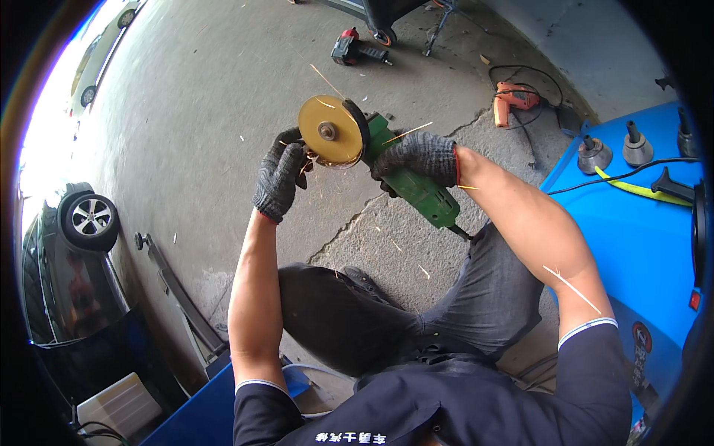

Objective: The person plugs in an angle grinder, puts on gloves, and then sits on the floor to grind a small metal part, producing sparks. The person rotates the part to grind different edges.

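Note:
My right hand point(422, 156), in a dark grey knit glove with a red cuff, is wrapped round the body of a green angle grinder point(424, 197). The grinder's yellowish disc point(318, 141) faces up and to the left, under a dark guard. Close to the disc's lower left edge is my left hand point(279, 177), gloved the same way. Its fingers are closed on a small piece held against the rim, mostly hidden by glove and disc. Orange sparks show at that spot, and bright streaks are scattered through the air over my arms and legs.
A red and black cordless power tool point(353, 50) and an orange corded drill point(515, 100) lie on the concrete floor. To the right stands a blue machine point(610, 215) with metal cones point(637, 149) on top. At left are a dark car point(67, 275) and a long metal jack point(178, 290).

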`<state>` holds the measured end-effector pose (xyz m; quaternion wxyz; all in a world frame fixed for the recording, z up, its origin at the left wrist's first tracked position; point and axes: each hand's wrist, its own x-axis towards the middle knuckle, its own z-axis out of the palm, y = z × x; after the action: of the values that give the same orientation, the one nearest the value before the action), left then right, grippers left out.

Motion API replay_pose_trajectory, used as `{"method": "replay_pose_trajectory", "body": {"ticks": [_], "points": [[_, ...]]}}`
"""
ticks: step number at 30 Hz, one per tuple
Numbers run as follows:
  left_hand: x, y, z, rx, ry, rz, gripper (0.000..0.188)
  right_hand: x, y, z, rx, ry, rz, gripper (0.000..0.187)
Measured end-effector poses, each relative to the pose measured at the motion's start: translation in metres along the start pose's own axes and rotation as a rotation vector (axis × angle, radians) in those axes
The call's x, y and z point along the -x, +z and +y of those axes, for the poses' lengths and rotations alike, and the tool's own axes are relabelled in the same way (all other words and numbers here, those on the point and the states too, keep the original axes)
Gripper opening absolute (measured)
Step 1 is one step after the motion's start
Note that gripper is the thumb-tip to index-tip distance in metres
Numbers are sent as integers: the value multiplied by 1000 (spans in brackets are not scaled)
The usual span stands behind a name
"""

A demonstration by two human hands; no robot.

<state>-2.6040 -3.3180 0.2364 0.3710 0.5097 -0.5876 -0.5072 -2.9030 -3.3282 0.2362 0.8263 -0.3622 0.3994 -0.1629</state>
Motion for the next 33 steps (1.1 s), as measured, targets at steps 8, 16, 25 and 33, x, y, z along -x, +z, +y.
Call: {"method": "replay_pose_trajectory", "body": {"ticks": [8,16,25,33], "points": [[-3,-7,-2,49,-82,-43,55,-5,-3,3,31,30,4,34],[-5,-13,-11,302,-141,-67,66,0,-12,1,-62,-88,17,32],[0,-30,-6,1030,-267,-193,66,6,-21,4,-84,-177,81,29],[2,-30,-6,873,-470,-233,62,4,-24,-8,545,-266,420,45]]}}
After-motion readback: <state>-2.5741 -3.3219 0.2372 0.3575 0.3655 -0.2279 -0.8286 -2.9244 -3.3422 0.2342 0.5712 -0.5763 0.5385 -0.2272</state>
